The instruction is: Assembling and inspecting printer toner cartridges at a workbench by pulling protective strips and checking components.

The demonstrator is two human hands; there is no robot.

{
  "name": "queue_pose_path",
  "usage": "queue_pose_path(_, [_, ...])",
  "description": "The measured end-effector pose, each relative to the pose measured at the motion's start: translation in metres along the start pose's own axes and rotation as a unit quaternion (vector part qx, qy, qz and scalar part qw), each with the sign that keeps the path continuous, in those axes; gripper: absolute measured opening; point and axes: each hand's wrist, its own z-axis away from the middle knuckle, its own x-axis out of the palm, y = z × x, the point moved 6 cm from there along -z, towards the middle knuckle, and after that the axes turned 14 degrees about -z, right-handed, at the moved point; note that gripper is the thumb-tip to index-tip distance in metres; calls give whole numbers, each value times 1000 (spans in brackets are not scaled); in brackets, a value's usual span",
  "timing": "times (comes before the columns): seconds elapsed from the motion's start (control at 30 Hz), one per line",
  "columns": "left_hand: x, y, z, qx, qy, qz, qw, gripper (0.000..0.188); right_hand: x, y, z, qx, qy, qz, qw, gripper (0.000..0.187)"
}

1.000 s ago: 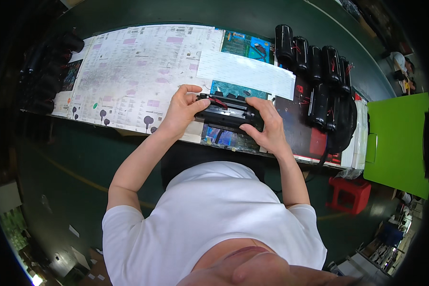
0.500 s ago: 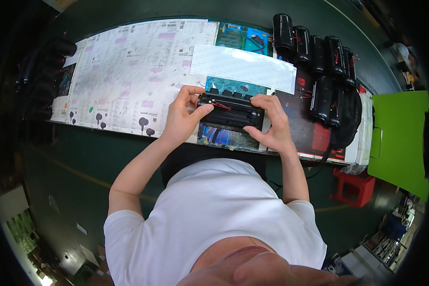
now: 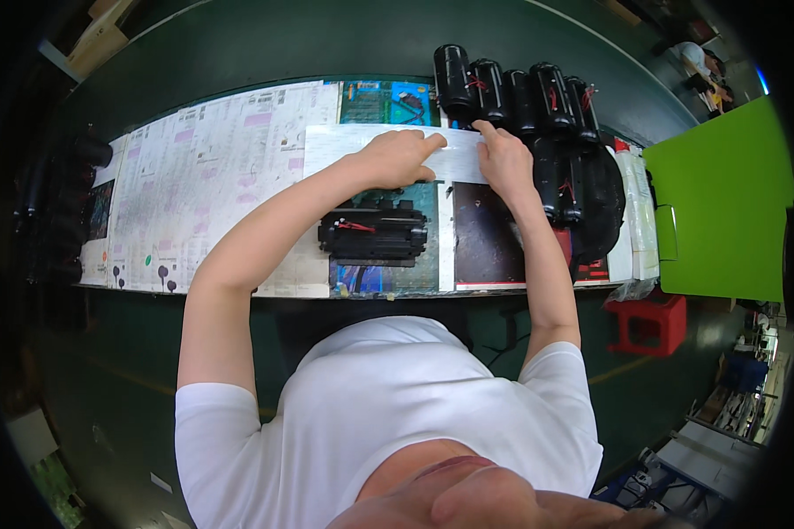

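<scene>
across the bench [image 3: 212, 212], in the head view, the left hand [image 3: 400, 159] and right hand [image 3: 506, 161] are at one white sheet [image 3: 457, 160], fingers partly bent; whether they pinch it i cannot tell. nearer the body lies one long, ridged black housing [image 3: 379, 236] with red wires [image 3: 355, 227]; at least seven black cylinders [image 3: 551, 99] crowd the right.
</scene>
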Motion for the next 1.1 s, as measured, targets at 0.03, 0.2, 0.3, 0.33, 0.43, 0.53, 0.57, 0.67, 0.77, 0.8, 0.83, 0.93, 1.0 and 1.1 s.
queue_pose_path(0.03, [0, 6, -9, -7, -49, -32, 998, 60, 0, 2, 0, -5, 2, 2, 1000, 36])
queue_pose_path(0.2, [7, 9, -26, -12, -92, -79, 993, 71, 4, 2, -4, -37, 20, 31, 999, 22])
queue_pose_path(0.3, [9, 14, -31, 0, -79, -101, 992, 72, 6, 0, -4, -41, 55, 61, 996, 12])
queue_pose_path(0.33, [10, 16, -33, 2, -79, -101, 992, 72, 6, -2, -4, -39, 56, 62, 996, 12])
queue_pose_path(0.43, [11, 17, -36, -14, -87, -127, 988, 75, 9, -10, 0, -80, 76, 90, 990, 9])
queue_pose_path(0.53, [10, 12, -36, -22, -96, -129, 987, 76, -2, -25, 2, -144, 116, 53, 981, 10])
queue_pose_path(0.57, [14, 12, -36, -24, -90, -129, 987, 76, -11, -27, 8, -133, 136, 29, 981, 11])
queue_pose_path(0.67, [14, 16, -37, -25, -77, -120, 989, 75, -75, -63, 30, -122, 199, -8, 972, 10])
queue_pose_path(0.77, [8, 9, -27, -50, -86, -101, 990, 84, -109, -87, 36, -118, 250, -59, 959, 7])
queue_pose_path(0.8, [5, 8, -24, -38, -75, -78, 993, 89, -110, -89, 36, -119, 253, -57, 958, 7])
queue_pose_path(0.83, [2, 4, -19, -27, -65, -56, 996, 94, -110, -90, 36, -116, 269, -68, 954, 7])
queue_pose_path(0.93, [-10, -21, 13, -68, -64, 192, 977, 99, -97, -97, 36, -101, 255, -148, 950, 8])
queue_pose_path(1.0, [-7, -30, 43, -94, -22, 265, 959, 82, -80, -101, 38, -94, 232, -191, 949, 13])
queue_pose_path(1.1, [-13, -45, 83, -164, 136, 401, 891, 48, -58, -117, 39, -80, 191, -250, 946, 16])
